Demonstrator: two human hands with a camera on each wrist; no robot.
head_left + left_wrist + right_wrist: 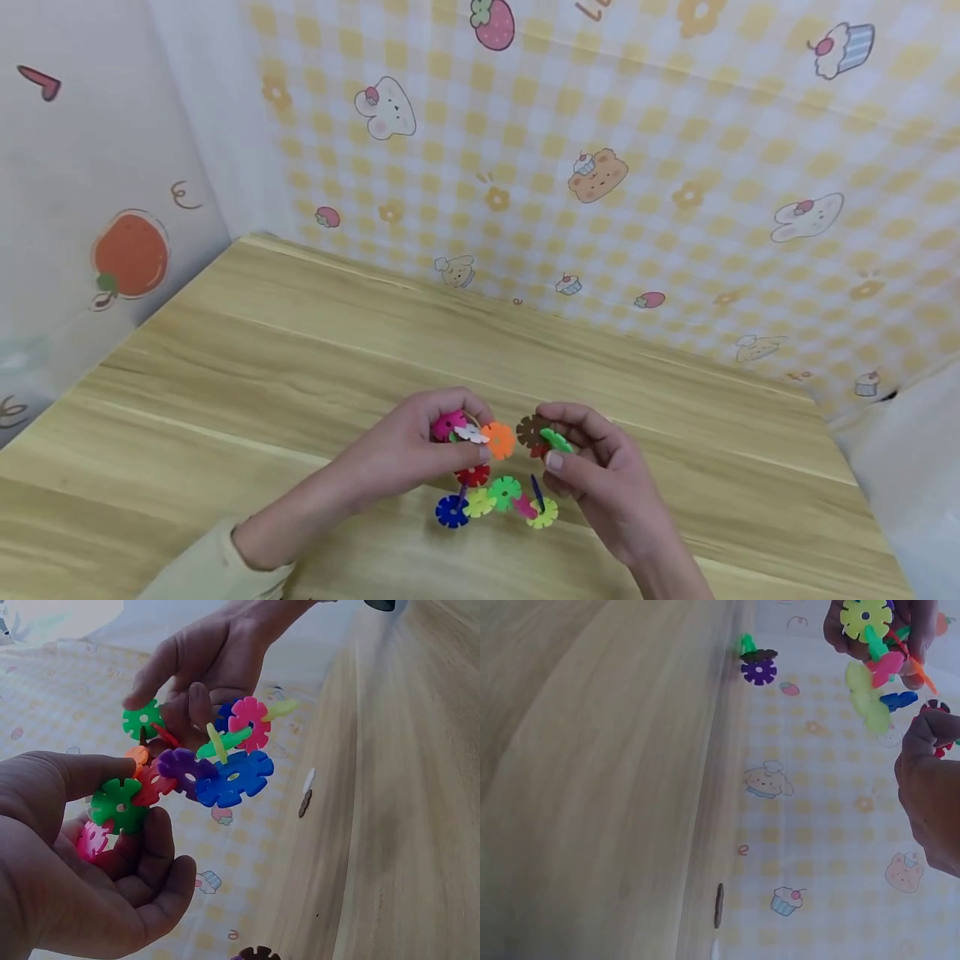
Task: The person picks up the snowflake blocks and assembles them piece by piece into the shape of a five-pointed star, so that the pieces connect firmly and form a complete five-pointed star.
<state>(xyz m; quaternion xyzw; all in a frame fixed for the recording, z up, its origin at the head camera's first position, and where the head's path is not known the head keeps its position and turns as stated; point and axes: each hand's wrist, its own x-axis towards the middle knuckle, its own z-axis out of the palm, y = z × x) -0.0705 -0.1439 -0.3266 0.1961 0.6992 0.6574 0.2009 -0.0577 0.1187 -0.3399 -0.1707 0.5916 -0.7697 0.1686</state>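
Note:
A linked chain of bright notched plastic discs is held in both hands over the wooden table. My left hand (405, 446) grips its left end, thumb and fingers about an orange disc (498, 440), a white disc (471, 433) and a magenta disc (448, 424). Thumb and fingers of my right hand (611, 475) pinch a green disc (557, 440), joined to a brown disc (532, 431). Between the hands, nearer the body, the chain shows a blue disc (452, 512), a lighter green disc (506, 492) and a yellow disc (543, 512). Fingers hide parts of both ends.
The wooden table (300, 325) meets a yellow checked cloth (525, 225) at its back edge. In the right wrist view, a purple disc (759, 672) with brown and green pieces lies near the cloth, and a thin brown piece (719, 905) lies farther down.

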